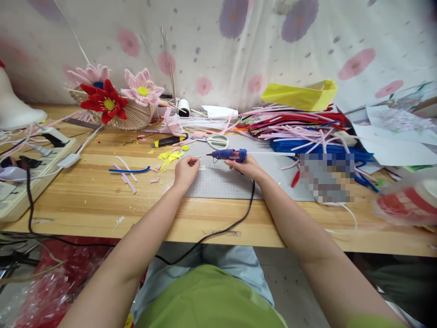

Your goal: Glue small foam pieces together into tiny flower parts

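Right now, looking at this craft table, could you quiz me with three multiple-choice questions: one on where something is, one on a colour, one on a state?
1. Where do the scissors lie?
A. on the floor
B. on the table beyond the glue gun
C. in the basket

2. What colour is the glue gun's body?
A. blue
B. green
C. white

3. What is the right hand doing?
A. resting flat and empty
B. gripping the glue gun
C. holding the scissors

Answers:
1 B, the scissors lie flat on the table just past the gun.
2 A, its body is blue, with a black cord trailing off the table edge.
3 B, the fingers wrap the gun, whose nozzle points toward the left hand, which pinches a small piece.
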`<state>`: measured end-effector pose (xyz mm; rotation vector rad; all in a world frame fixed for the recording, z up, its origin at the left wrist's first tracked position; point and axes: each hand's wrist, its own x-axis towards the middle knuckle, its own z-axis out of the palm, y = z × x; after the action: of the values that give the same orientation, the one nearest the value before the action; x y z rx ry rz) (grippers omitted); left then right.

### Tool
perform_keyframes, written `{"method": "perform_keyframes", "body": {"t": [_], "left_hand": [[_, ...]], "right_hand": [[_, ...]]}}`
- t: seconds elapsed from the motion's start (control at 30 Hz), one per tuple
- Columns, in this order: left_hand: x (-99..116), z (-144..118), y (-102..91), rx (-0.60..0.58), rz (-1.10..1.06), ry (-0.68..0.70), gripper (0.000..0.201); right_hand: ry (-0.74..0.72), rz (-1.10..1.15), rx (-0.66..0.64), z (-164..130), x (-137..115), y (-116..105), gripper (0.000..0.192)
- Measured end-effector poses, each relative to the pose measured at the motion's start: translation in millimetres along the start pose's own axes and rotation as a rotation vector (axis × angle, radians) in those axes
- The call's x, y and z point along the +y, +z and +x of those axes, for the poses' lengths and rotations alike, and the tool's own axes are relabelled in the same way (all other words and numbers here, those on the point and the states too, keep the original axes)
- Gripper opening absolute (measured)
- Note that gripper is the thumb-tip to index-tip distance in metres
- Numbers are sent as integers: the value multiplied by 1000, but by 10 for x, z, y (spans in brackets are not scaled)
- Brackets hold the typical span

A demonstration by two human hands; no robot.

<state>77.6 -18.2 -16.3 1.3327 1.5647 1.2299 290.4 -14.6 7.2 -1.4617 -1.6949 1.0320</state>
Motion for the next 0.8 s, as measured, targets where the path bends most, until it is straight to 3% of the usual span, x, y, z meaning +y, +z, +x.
{"method": "perform_keyframes", "body": {"t": [0.23, 0.8], "left_hand": [[3, -7, -6, -11, 56, -11, 12], [-15, 3, 0, -3, 60, -2, 11]], "right_hand": [[-52, -63, -10, 14, 30, 126, 48], [-127, -117, -51, 17, 55, 147, 47]]}}
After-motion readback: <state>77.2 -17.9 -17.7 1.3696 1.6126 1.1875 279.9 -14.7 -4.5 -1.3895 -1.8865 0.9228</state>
